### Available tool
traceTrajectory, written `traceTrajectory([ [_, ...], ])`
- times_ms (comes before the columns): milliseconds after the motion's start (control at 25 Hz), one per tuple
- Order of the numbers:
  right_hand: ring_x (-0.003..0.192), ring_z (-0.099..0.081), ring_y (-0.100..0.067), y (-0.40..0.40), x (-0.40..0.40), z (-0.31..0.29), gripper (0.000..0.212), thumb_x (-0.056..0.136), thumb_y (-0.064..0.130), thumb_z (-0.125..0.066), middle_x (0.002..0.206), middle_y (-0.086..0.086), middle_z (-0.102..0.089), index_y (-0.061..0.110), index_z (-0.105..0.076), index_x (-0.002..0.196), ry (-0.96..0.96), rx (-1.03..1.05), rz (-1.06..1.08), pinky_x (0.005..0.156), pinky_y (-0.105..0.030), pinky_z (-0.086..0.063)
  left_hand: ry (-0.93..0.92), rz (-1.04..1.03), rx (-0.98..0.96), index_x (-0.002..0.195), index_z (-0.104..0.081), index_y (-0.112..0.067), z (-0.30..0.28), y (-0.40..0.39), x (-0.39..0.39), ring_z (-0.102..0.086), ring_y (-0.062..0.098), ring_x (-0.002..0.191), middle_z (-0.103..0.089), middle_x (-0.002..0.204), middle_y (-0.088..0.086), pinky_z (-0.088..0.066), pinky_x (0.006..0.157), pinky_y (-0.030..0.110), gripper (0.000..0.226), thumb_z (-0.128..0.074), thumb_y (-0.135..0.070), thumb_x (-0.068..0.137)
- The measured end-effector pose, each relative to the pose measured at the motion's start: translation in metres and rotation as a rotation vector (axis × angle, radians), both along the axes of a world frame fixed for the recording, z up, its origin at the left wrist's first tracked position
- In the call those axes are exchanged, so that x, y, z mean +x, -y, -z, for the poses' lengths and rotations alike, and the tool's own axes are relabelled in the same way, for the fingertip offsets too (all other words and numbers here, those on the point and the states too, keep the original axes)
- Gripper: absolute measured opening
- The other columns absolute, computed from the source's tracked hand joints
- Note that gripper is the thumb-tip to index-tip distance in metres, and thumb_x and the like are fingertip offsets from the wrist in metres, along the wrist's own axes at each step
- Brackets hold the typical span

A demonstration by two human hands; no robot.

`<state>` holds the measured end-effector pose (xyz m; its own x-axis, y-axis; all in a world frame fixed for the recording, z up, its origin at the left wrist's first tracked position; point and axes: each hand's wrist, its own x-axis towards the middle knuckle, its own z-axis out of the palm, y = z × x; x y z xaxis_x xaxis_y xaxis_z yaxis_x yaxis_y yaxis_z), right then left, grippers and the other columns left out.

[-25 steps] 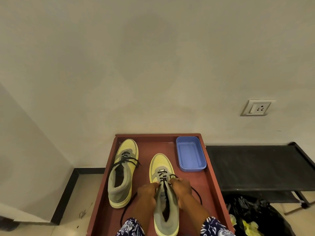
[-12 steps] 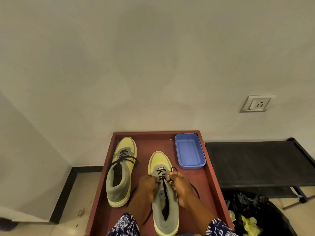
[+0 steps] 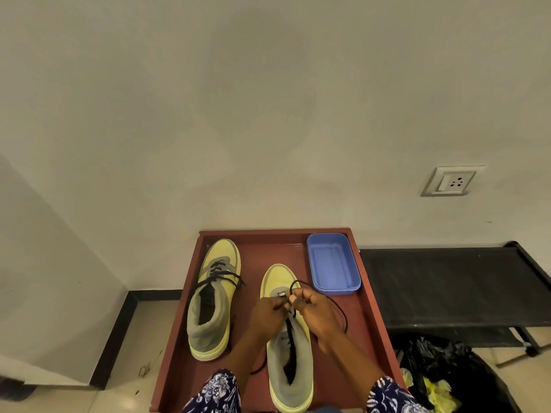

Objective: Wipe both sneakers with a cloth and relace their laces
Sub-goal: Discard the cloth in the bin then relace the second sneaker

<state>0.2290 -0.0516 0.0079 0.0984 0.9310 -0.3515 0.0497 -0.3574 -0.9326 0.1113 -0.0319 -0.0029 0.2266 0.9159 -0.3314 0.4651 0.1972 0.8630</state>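
Note:
Two yellow and grey sneakers stand toes-away on a red-brown table (image 3: 369, 317). The left sneaker (image 3: 213, 296) has its black lace loosely crossed over the tongue. Over the lacing of the right sneaker (image 3: 289, 347) both my hands meet. My left hand (image 3: 267, 315) pinches the black lace (image 3: 340, 311) at the eyelets. My right hand (image 3: 313, 311) pinches the same lace, which forms a small loop above the fingers and trails in a long curve to the right. No cloth is in view.
A blue plastic tub (image 3: 332, 263) sits at the table's back right corner. A black rack (image 3: 453, 284) stands to the right, with a black bag (image 3: 447, 371) of rubbish below. A wall socket (image 3: 453, 180) is on the wall behind.
Both hands have moved up the right sneaker toward its toe end and drawn closer together. A small lace loop now stands above my right fingers.

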Motion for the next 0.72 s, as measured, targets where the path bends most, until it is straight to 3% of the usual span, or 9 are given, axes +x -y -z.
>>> traceTrajectory([
  [80,0.086,-0.059,-0.009,-0.002,0.001,-0.002,0.018,0.091,0.007,-0.054,0.093,-0.001,-0.065,0.009,-0.066,0.104,0.086,0.038,-0.046,0.067,-0.005,-0.046,0.025,0.068,-0.034,0.074,-0.061,-0.007,-0.007,0.001,0.001,-0.037,-0.001,0.043,-0.048,0.045,-0.008,-0.029,0.051,0.019,0.022,-0.048,-0.003,0.092],
  [280,0.093,-0.053,-0.007,-0.008,0.003,-0.004,0.020,0.089,0.011,-0.057,0.087,0.016,-0.052,0.007,-0.069,0.105,0.264,0.095,-0.116,0.079,-0.010,-0.040,0.007,0.053,0.009,0.055,-0.051,-0.023,-0.006,0.003,-0.001,-0.037,-0.002,0.036,-0.041,0.036,-0.013,-0.027,0.047,0.014,0.039,-0.052,-0.015,0.093],
  [440,0.096,-0.055,-0.011,-0.009,0.001,-0.004,0.023,0.089,0.002,-0.050,0.093,0.008,-0.055,0.008,-0.070,0.097,0.185,0.021,-0.118,0.073,-0.005,-0.042,0.016,0.020,0.057,0.054,-0.051,-0.024,-0.005,0.005,0.000,-0.036,-0.002,0.036,-0.042,0.037,-0.013,-0.027,0.045,0.012,0.041,-0.048,-0.015,0.095],
  [520,0.101,-0.057,-0.015,-0.008,0.003,-0.007,0.031,0.087,-0.005,-0.044,0.101,0.003,-0.061,0.014,-0.069,0.093,0.172,0.033,-0.176,0.082,-0.012,-0.044,0.060,-0.003,0.026,0.058,-0.056,-0.023,-0.004,0.004,-0.003,-0.037,-0.003,0.040,-0.045,0.044,-0.012,-0.031,0.051,0.017,0.037,-0.049,-0.013,0.094],
  [600,0.109,-0.055,-0.016,-0.008,0.008,-0.005,0.035,0.087,-0.006,-0.043,0.112,-0.001,-0.062,0.012,-0.066,0.106,0.382,0.129,-0.342,0.093,-0.018,-0.040,0.095,-0.029,-0.008,0.062,-0.060,-0.020,-0.002,0.001,-0.006,-0.040,0.004,0.049,-0.049,0.053,-0.005,-0.033,0.057,0.024,0.034,-0.049,-0.011,0.093],
  [720,0.116,-0.051,-0.017,-0.008,0.013,-0.001,0.029,0.090,0.010,-0.049,0.123,0.001,-0.059,0.016,-0.062,0.115,0.767,0.223,-0.451,0.092,-0.020,-0.034,0.116,-0.055,-0.020,0.066,-0.060,-0.013,-0.002,-0.001,-0.008,-0.042,0.010,0.056,-0.053,0.062,0.004,-0.035,0.061,0.026,0.030,-0.048,-0.009,0.093],
])
